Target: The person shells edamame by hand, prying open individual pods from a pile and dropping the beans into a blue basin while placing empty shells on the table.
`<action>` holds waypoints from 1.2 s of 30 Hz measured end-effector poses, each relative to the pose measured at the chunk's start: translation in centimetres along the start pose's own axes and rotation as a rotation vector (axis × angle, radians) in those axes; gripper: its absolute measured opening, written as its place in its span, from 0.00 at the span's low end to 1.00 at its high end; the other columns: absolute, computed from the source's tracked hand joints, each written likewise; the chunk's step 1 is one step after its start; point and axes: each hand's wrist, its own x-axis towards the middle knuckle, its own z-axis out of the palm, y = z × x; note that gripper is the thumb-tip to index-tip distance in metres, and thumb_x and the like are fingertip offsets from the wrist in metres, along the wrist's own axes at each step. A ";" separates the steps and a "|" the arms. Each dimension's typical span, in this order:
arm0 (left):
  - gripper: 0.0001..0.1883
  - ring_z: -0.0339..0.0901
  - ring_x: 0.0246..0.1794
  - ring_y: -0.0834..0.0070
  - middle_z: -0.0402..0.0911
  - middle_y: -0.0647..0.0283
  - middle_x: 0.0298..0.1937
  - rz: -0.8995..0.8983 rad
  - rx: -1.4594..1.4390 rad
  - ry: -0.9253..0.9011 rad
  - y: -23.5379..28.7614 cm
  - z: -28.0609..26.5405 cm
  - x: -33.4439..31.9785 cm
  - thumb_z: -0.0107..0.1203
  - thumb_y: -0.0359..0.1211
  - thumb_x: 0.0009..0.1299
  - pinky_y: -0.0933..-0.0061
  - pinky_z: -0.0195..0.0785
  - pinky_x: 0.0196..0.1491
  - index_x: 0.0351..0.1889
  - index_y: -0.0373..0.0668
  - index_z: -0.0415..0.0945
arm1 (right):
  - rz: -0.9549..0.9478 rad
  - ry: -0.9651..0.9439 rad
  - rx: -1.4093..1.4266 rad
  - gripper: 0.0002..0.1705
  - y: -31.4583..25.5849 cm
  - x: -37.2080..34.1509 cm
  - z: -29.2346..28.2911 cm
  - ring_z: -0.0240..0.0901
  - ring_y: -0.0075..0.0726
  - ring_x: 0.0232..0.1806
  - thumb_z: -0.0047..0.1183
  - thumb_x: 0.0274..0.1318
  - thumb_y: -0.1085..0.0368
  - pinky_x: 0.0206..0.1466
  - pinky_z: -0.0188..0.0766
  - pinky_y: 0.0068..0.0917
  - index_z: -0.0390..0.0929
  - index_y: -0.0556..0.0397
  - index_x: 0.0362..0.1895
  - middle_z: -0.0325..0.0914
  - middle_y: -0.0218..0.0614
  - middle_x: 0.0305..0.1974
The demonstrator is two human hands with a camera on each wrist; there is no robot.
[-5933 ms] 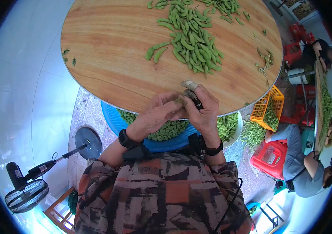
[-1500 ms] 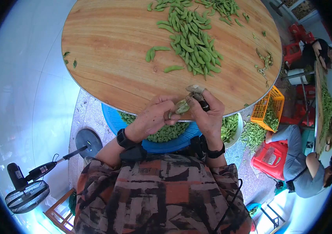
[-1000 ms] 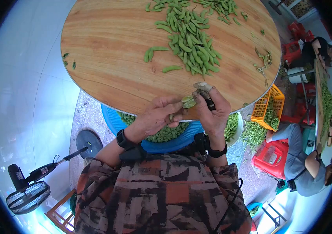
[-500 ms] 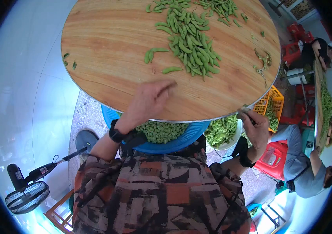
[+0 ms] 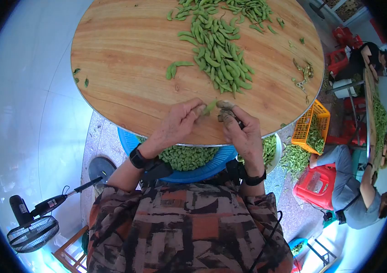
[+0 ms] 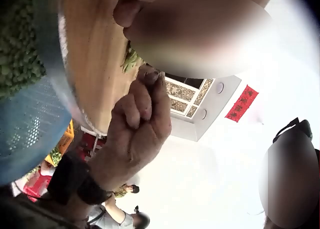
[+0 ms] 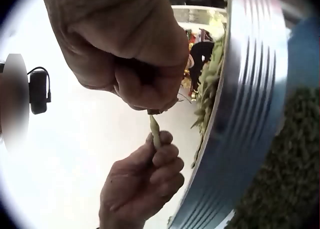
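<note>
Over the table's near edge, my left hand [image 5: 175,123] pinches a green pod [image 5: 210,107] between thumb and fingers. Just right of it, my right hand [image 5: 244,132] has its fingers curled round a small dark object [image 5: 238,121], with greyish coverings on the fingertips. In the right wrist view the pod [image 7: 155,131] spans the gap between my left hand [image 7: 142,181] below and my right hand [image 7: 125,44] above, its tip at the right fingers. My right hand [image 6: 140,116] shows curled in the left wrist view. A heap of pods [image 5: 223,59] lies farther back.
Below the round wooden table's edge [image 5: 125,77] is a blue basin [image 5: 193,175] of shelled beans [image 5: 186,157]. A pale bowl of pods [image 5: 271,152] and a yellow crate [image 5: 324,119] stand to the right. Shell scraps [image 5: 303,75] lie on the table. A person [image 5: 355,195] sits at right.
The opened pod has left the hands. My right hand went out right over the bowl and came back; my left hand reached onto the table, and the lone pod there is gone from its spot.
</note>
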 end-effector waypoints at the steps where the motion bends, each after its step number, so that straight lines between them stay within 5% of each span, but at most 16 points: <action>1: 0.09 0.71 0.26 0.65 0.71 0.55 0.22 -0.004 -0.001 0.003 0.0 0.3 -0.6 0.47 0.33 0.74 0.70 0.63 0.30 0.39 0.37 0.73 | 0.111 -0.093 0.115 0.13 0.1 0.0 0.2 0.60 0.12 0.22 0.48 0.63 0.70 0.24 0.58 0.14 0.77 0.59 0.50 0.67 0.20 0.22; 4: 0.08 0.68 0.23 0.66 0.72 0.54 0.22 -0.053 0.003 0.052 1.0 1.0 -1.7 0.47 0.31 0.74 0.71 0.62 0.30 0.40 0.36 0.73 | 0.127 -0.082 0.209 0.13 -1.1 -0.1 1.4 0.52 0.10 0.19 0.47 0.66 0.69 0.20 0.49 0.14 0.78 0.57 0.50 0.61 0.17 0.20; 12: 0.06 0.75 0.28 0.52 0.74 0.49 0.25 0.143 0.276 0.231 1.7 1.5 -2.3 0.48 0.27 0.71 0.61 0.66 0.31 0.41 0.35 0.74 | 0.178 -0.192 0.293 0.14 0.1 0.2 0.8 0.49 0.11 0.17 0.47 0.66 0.70 0.19 0.44 0.15 0.77 0.58 0.53 0.59 0.17 0.19; 16: 0.07 0.73 0.25 0.62 0.74 0.57 0.24 0.230 0.378 0.269 0.5 1.6 -2.5 0.47 0.30 0.74 0.67 0.64 0.29 0.42 0.37 0.75 | 0.143 -0.202 0.333 0.15 1.1 0.4 0.7 0.47 0.12 0.16 0.47 0.65 0.72 0.18 0.41 0.15 0.76 0.60 0.54 0.58 0.17 0.18; 18: 0.10 0.68 0.23 0.76 0.71 0.69 0.25 -0.230 -0.362 -0.002 0.4 1.1 -2.5 0.45 0.34 0.77 0.76 0.61 0.27 0.42 0.39 0.75 | 0.205 -0.262 0.471 0.14 1.5 0.7 0.0 0.48 0.11 0.17 0.47 0.66 0.71 0.18 0.43 0.14 0.76 0.60 0.53 0.60 0.18 0.19; 19: 0.10 0.68 0.23 0.76 0.71 0.69 0.25 -0.231 -0.361 -0.002 0.3 1.3 -2.6 0.45 0.34 0.77 0.76 0.61 0.27 0.42 0.39 0.75 | 0.266 -0.323 0.609 0.13 1.6 0.8 -0.2 0.49 0.11 0.18 0.46 0.66 0.71 0.19 0.45 0.13 0.77 0.60 0.52 0.62 0.18 0.21; 21: 0.13 0.62 0.24 0.85 0.67 0.76 0.27 -0.348 -1.142 -0.136 0.0 1.7 -2.8 0.43 0.38 0.78 0.83 0.57 0.28 0.43 0.39 0.74 | 0.263 -0.328 0.627 0.13 1.7 0.8 -0.2 0.49 0.11 0.18 0.46 0.66 0.71 0.19 0.44 0.13 0.76 0.60 0.52 0.63 0.19 0.22; 22: 0.13 0.62 0.24 0.85 0.67 0.76 0.27 -0.349 -1.140 -0.137 0.0 1.6 -2.8 0.43 0.38 0.78 0.83 0.57 0.28 0.43 0.39 0.74 | 0.259 -0.331 0.643 0.13 1.8 0.8 -0.2 0.49 0.11 0.18 0.45 0.66 0.72 0.18 0.44 0.12 0.76 0.60 0.52 0.64 0.20 0.22; 25: 0.12 0.64 0.26 0.85 0.71 0.73 0.30 -0.357 -0.944 -0.150 0.6 1.6 -2.7 0.46 0.37 0.77 0.83 0.59 0.29 0.45 0.38 0.74 | 0.235 -0.263 0.443 0.12 1.7 0.7 -0.3 0.54 0.15 0.20 0.46 0.64 0.73 0.21 0.51 0.14 0.77 0.60 0.48 0.66 0.22 0.24; 27: 0.11 0.67 0.26 0.86 0.75 0.72 0.30 -0.069 -0.193 -0.031 1.0 1.9 -2.8 0.48 0.38 0.76 0.83 0.60 0.28 0.45 0.39 0.75 | 0.131 -0.215 0.211 0.11 1.5 0.3 0.3 0.57 0.18 0.22 0.46 0.62 0.73 0.25 0.55 0.16 0.78 0.60 0.46 0.67 0.23 0.25; 28: 0.11 0.67 0.26 0.86 0.75 0.72 0.30 -0.070 -0.194 -0.027 1.0 1.8 -2.7 0.48 0.38 0.76 0.83 0.60 0.28 0.45 0.39 0.75 | 0.027 -0.171 -0.023 0.11 1.3 0.1 0.6 0.61 0.21 0.24 0.47 0.60 0.73 0.28 0.59 0.18 0.78 0.60 0.44 0.69 0.25 0.26; 30: 0.11 0.69 0.23 0.86 0.77 0.69 0.26 0.025 0.299 0.016 0.9 1.1 -2.6 0.50 0.37 0.75 0.84 0.61 0.24 0.44 0.40 0.75 | -0.011 -0.153 -0.074 0.10 1.0 0.0 1.0 0.63 0.23 0.27 0.47 0.58 0.73 0.32 0.61 0.19 0.78 0.60 0.43 0.69 0.28 0.27; 31: 0.11 0.69 0.23 0.86 0.77 0.69 0.26 0.024 0.299 0.017 0.9 0.8 -2.5 0.50 0.37 0.75 0.84 0.61 0.24 0.44 0.40 0.75 | -0.051 -0.130 -0.127 0.10 0.9 0.0 1.1 0.65 0.25 0.30 0.48 0.57 0.73 0.35 0.63 0.21 0.77 0.60 0.42 0.70 0.31 0.28; 33: 0.12 0.68 0.18 0.86 0.76 0.69 0.21 -0.265 -0.350 -0.164 1.0 0.2 -2.2 0.48 0.39 0.76 0.85 0.58 0.20 0.42 0.39 0.75 | -0.051 -0.132 -0.123 0.11 1.1 -0.1 1.1 0.66 0.26 0.31 0.47 0.56 0.74 0.35 0.64 0.22 0.77 0.60 0.43 0.70 0.33 0.28; 36: 0.14 0.68 0.17 0.86 0.77 0.68 0.23 -0.394 -0.655 -0.218 1.3 -0.3 -2.2 0.45 0.40 0.78 0.86 0.56 0.19 0.42 0.39 0.75 | -0.081 -0.141 -0.117 0.11 1.1 0.0 1.2 0.68 0.28 0.31 0.48 0.55 0.75 0.35 0.65 0.24 0.78 0.60 0.43 0.71 0.36 0.28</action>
